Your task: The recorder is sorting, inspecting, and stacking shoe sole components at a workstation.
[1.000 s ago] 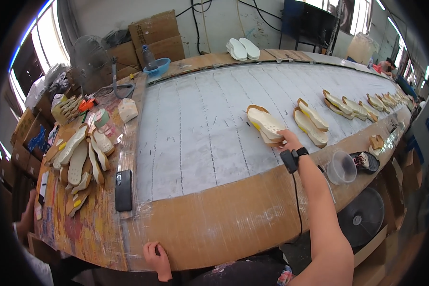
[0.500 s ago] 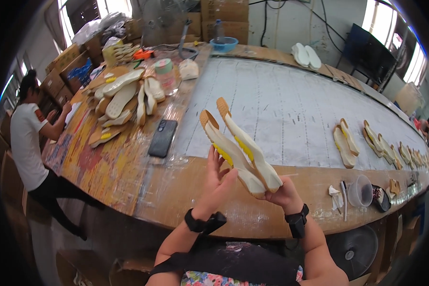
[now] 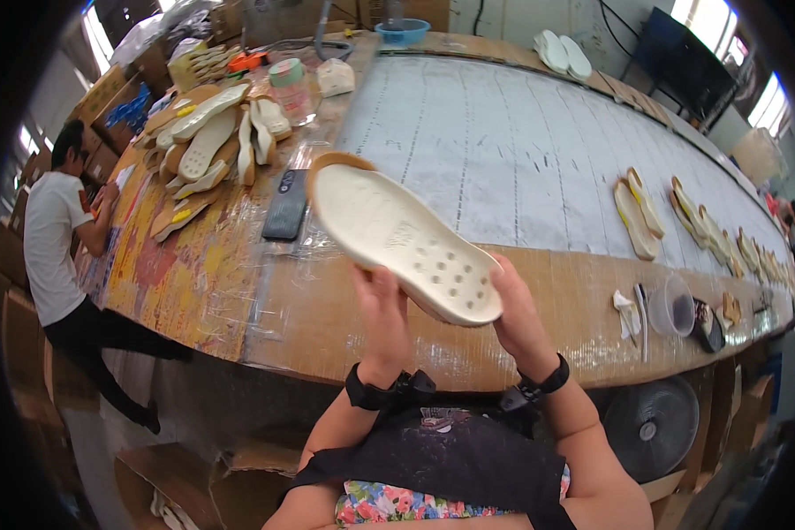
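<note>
A white shoe sole (image 3: pixel 397 234) with a tan toe edge and a cluster of round dimples near its heel is held up over the near edge of the table. Its inner face is turned toward me, and it slants from upper left to lower right. My left hand (image 3: pixel 382 309) is closed on the lower side at the middle, with some fingers hidden behind it. My right hand (image 3: pixel 518 314) grips the heel end. Only one sole shows clearly; whether a second lies behind it I cannot tell.
A pile of soles (image 3: pixel 210 146) and a dark phone (image 3: pixel 284 205) lie on the left table. Paired soles (image 3: pixel 638 212) run down the right side of the white surface (image 3: pixel 521 159). A clear plastic cup (image 3: pixel 671 309) stands near the front edge. A person (image 3: pixel 62 230) stands at the left.
Two soles were seen side-on, edges toward me; now one sole's inner face is turned to me. The hands have drawn nearer to the body, and the view has shifted.
</note>
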{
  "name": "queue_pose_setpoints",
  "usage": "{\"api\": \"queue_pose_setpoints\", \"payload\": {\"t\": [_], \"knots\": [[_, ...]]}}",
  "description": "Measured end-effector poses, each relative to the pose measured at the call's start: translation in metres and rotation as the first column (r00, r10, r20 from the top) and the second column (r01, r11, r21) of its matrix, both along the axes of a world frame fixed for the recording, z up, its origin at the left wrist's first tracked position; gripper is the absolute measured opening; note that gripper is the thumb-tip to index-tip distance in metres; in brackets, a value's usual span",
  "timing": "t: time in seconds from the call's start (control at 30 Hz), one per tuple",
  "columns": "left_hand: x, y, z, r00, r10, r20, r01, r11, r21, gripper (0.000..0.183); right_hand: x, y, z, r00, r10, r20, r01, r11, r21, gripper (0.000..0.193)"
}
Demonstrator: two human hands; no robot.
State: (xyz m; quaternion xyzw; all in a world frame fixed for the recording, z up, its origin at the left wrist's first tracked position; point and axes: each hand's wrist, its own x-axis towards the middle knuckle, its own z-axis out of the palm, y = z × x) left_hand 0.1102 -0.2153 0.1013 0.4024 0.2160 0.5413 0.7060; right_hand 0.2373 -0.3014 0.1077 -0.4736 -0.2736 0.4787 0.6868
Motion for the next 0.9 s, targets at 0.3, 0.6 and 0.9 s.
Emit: {"api": "queue_pose_setpoints", "payload": {"t": [0.3, 0.6, 0.9], "knots": [[-0.011, 0.011, -0.009, 0.932, -0.247, 0.264, 0.318, 0.908, -0.272, 0.054, -0.034, 0.004, 0.023, 0.367, -0.378, 0.85, -0.127, 0.885, 0.449, 0.078], [-0.045, 0.009, -0.027, 0.823, -0.474, 0.313, 0.54, 0.823, -0.175, 0.048, -0.03, -0.023, 0.011, 0.663, -0.093, 0.743, -0.112, 0.969, 0.222, 0.045], [-0.056, 0.022, -0.034, 0.906, -0.422, -0.026, 0.375, 0.832, -0.409, 0.041, 0.013, 0.006, -0.023, 0.792, -0.095, 0.603, 0.068, 0.995, 0.068, 0.023]]}}
